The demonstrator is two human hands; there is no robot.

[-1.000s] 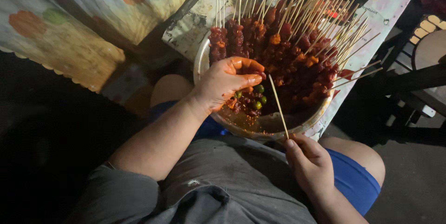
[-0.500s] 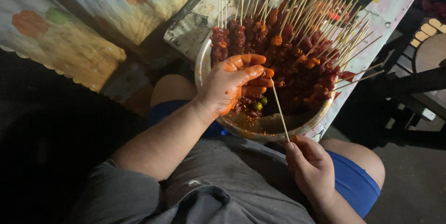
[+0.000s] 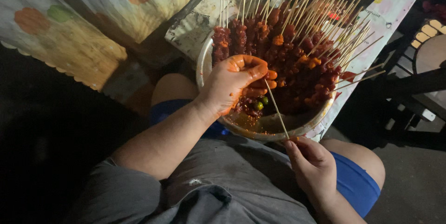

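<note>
Gripping skewer point(image 3: 277, 110), patterned sheet point(image 3: 388, 8) beyond

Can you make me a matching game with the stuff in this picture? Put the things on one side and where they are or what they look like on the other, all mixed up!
Things:
1. left hand
2. right hand
3. bare skewer
4. metal bowl
5. small green pieces

Descriptions:
A. thin pale stick, slanting up from the lower hand
B. round and silver, holds the piled meat skewers
C. smeared with orange sauce, reaching into the bowl
D. clean, pinching the stick's lower end
E. lying in the sauce beside the fingers

Pairs: 1-C, 2-D, 3-A, 4-B, 5-E
</note>
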